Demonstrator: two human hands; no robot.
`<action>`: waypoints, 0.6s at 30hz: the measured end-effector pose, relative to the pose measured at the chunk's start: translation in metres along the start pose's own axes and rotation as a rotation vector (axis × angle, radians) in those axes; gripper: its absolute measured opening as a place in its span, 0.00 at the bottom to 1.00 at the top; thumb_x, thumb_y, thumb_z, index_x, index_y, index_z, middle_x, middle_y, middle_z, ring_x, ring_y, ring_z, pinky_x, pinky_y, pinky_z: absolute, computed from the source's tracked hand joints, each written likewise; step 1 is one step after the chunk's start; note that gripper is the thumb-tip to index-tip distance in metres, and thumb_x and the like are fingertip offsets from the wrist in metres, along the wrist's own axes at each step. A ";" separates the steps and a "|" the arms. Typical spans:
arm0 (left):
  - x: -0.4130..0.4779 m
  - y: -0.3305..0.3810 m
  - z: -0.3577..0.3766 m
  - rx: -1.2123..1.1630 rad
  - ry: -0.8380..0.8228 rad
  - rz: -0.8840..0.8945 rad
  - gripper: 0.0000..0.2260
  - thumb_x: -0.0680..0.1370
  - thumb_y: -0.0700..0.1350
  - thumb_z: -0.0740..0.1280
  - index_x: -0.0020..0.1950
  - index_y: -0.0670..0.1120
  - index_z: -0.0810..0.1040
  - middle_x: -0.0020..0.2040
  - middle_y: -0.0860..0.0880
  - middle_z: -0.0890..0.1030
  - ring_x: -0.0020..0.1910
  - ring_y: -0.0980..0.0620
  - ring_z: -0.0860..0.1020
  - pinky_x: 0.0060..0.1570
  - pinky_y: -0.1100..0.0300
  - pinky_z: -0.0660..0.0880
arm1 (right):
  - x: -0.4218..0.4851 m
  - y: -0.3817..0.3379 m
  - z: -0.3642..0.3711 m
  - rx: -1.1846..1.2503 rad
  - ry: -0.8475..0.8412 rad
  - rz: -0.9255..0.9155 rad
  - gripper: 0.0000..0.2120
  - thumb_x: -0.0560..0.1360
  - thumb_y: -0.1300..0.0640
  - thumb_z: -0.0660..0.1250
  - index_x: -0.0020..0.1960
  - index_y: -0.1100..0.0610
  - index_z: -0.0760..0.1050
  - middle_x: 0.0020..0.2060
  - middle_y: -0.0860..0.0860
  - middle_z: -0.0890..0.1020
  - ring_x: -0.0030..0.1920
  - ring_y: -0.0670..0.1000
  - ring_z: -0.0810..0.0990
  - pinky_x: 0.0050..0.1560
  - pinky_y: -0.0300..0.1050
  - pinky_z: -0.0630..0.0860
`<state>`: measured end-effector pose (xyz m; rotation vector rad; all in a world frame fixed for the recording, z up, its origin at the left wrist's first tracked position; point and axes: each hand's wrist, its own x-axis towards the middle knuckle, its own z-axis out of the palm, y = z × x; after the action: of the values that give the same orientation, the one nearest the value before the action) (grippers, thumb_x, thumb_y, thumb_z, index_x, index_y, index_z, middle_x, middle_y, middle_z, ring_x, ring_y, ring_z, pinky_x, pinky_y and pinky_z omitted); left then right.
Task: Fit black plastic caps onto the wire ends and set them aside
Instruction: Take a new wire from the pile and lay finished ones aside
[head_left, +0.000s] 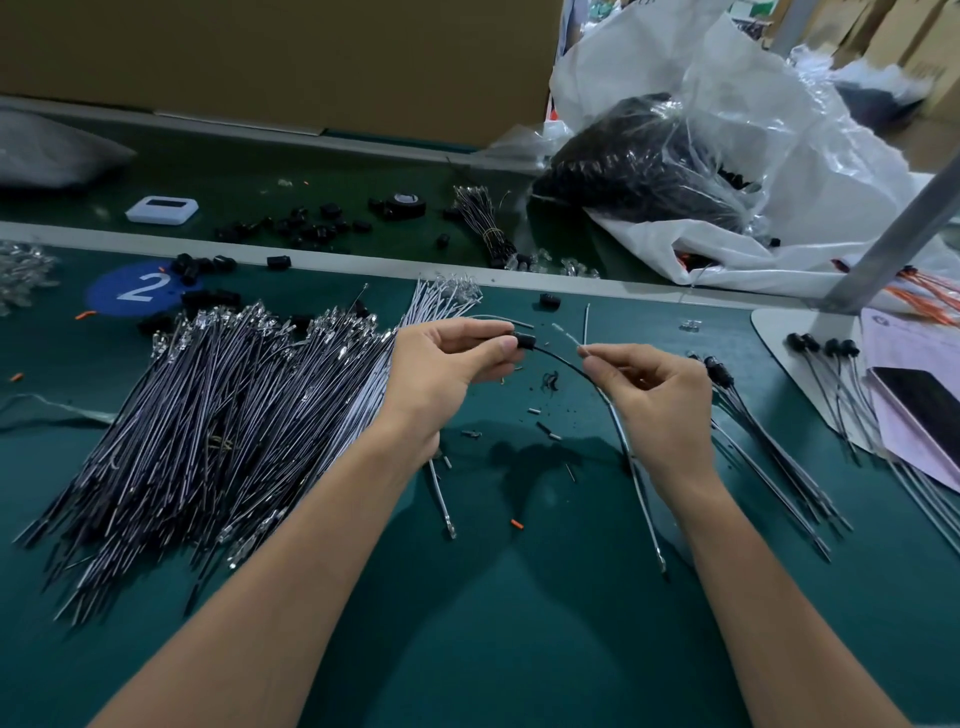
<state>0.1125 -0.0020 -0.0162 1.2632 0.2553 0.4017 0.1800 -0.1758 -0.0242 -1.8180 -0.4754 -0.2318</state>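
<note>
Black plastic cap (524, 341), small and cylindrical, is held above the green table mat (519, 623), pinched between the thumb and fingertips of the left hand (441, 369). A thin dark wire (560, 359) arcs from it to the right hand (660, 400), whose thumb and forefinger pinch it. A heap of uncapped grey wires (208, 415) lies to the left, and finished capped wires (753, 415) lie to the right.

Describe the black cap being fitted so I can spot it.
Find the big heap of grey wires on the green mat; the left hand hovers at its right edge. It pinches the small black plastic cap. Unlike the loose black caps farther back, a thin black wire runs from it to the right hand.
</note>
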 end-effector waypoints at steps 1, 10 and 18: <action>0.000 0.000 0.000 -0.013 0.013 -0.001 0.06 0.72 0.31 0.72 0.45 0.40 0.84 0.39 0.45 0.86 0.39 0.51 0.85 0.40 0.65 0.80 | 0.000 -0.001 -0.001 -0.042 0.003 -0.035 0.09 0.71 0.62 0.75 0.45 0.49 0.84 0.38 0.46 0.85 0.38 0.47 0.82 0.43 0.38 0.77; 0.000 0.000 0.000 0.014 -0.005 0.001 0.06 0.72 0.32 0.73 0.45 0.41 0.84 0.40 0.44 0.86 0.39 0.50 0.85 0.40 0.65 0.80 | -0.002 -0.002 0.000 -0.214 -0.018 -0.132 0.06 0.70 0.62 0.76 0.46 0.54 0.86 0.38 0.46 0.84 0.38 0.47 0.81 0.40 0.34 0.75; 0.000 -0.001 0.001 0.028 0.000 0.007 0.07 0.71 0.31 0.73 0.45 0.41 0.84 0.39 0.45 0.86 0.38 0.51 0.85 0.40 0.65 0.80 | -0.001 -0.002 -0.001 -0.212 -0.008 -0.154 0.05 0.70 0.62 0.76 0.44 0.54 0.86 0.37 0.46 0.83 0.37 0.47 0.80 0.39 0.32 0.72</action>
<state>0.1134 -0.0032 -0.0172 1.2918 0.2577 0.4055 0.1779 -0.1765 -0.0225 -1.9905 -0.6170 -0.3937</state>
